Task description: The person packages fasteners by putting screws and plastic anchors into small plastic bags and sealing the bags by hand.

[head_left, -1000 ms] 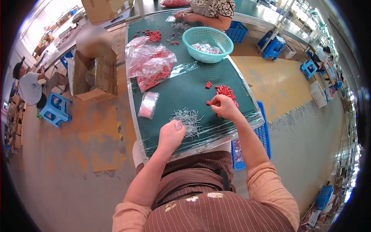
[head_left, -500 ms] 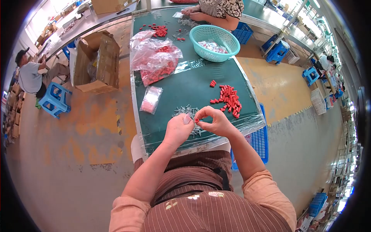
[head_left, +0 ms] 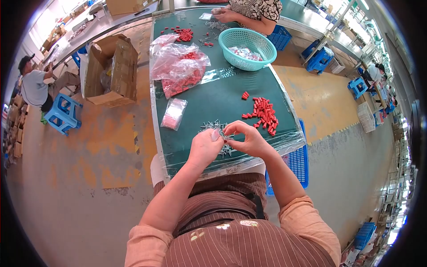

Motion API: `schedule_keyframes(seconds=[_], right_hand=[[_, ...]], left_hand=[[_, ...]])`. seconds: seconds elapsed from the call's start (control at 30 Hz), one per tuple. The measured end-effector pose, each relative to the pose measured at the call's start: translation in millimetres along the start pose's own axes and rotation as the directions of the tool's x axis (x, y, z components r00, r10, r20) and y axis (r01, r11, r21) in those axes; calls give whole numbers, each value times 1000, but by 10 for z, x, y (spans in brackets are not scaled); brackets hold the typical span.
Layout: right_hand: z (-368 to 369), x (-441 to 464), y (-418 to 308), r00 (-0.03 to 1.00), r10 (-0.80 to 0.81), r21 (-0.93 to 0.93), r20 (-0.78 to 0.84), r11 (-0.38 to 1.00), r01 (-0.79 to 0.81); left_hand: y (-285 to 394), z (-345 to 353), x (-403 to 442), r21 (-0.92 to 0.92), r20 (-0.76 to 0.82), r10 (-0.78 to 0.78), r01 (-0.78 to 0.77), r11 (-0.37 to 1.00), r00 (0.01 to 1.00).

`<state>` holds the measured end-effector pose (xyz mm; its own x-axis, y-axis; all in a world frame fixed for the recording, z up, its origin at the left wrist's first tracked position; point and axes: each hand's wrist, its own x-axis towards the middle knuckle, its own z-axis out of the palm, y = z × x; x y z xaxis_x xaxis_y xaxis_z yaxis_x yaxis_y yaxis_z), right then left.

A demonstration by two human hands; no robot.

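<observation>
At near end of green tabletop (head_left: 222, 99), both hands meet over the metal pins pile (head_left: 215, 125). L hand (head_left: 206, 146) curled into loose fist, thumb on top; can't tell what's inside. R hand (head_left: 249, 140) bent at wrist, thumb + index pinched at L fingertips, on a small dark-red bit (head_left: 226, 140), mostly hidden by fingers. Hands touching or v. nearly so, can't tell exactly.

Pins: thin, grey, straight, hard-looking, lying criss-cross; part of pile covered by hands. Just beyond R hand, red plugs (head_left: 266, 116): short stubby cylinders, smooth matte, loose heap, w/ a few strays at its L side + a small group above.

Farther L, flat clear pouch (head_left: 173, 115), glossy film, pinkish-red contents. Behind it, big crinkly plastic bag (head_left: 183, 79), translucent, red pcs showing thru. Tabletop smooth, clear film/tape shiny along near edge.

Far end: round mint-green basket (head_left: 249, 63), perforated plastic, small packets inside; 2nd red heap (head_left: 183, 34) + scattered grey pcs. Co-worker's hand (head_left: 226, 16) by a small white packet (head_left: 206, 16).

Off-table: blue crate (head_left: 301, 165), slotted plastic, below R edge; open cardboard box (head_left: 123, 71), brown, flaps up, well L.
</observation>
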<state>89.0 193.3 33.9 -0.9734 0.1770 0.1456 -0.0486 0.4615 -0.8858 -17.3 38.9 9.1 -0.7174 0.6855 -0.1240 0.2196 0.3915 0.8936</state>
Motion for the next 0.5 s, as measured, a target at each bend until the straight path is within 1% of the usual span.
schedule_keyframes(seconds=[0.07, 0.1, 0.17, 0.23, 0.27, 0.3, 0.33, 0.4, 0.43, 0.5], right_hand=[[-16, -5, -87, 1000, 16, 5, -18, 1000, -15], [-19, -9, -99, 998, -58, -99, -9, 993, 57], [-19, -23, -120, 980, -198, -300, 32, 933, 199], [15, -57, -166, 970, -235, -444, 61, 864, 238], [26, -73, -181, 965, -251, -512, 78, 821, 255], [11, -80, -145, 965, -246, -520, 90, 815, 257], [-2, -88, -132, 974, -217, -475, 63, 852, 220], [-22, -102, -120, 988, -154, -376, 12, 915, 147], [-29, -112, -121, 988, -152, -348, -2, 927, 142], [-41, -122, -126, 988, -149, -290, -28, 947, 135]], left_hand=[[34, -20, -10, 2, 2, -9, 9, 1000, 1000], [69, -38, -16, 9, 4, -20, 19, 1000, 1000], [84, -45, -11, 5, 25, -38, 38, 999, 999], [63, -49, -6, -18, 63, -55, 56, 998, 997], [62, -57, -14, -81, 88, -45, 52, 995, 995], [66, -68, -24, -144, 112, -33, 49, 988, 993], [73, -80, -32, -207, 134, -19, 47, 977, 991], [87, -98, -73, -269, 164, 1, 44, 962, 986], [81, -103, -99, -300, 179, 10, 45, 953, 984], [19, -86, -118, -301, 136, 24, 18, 953, 990]])
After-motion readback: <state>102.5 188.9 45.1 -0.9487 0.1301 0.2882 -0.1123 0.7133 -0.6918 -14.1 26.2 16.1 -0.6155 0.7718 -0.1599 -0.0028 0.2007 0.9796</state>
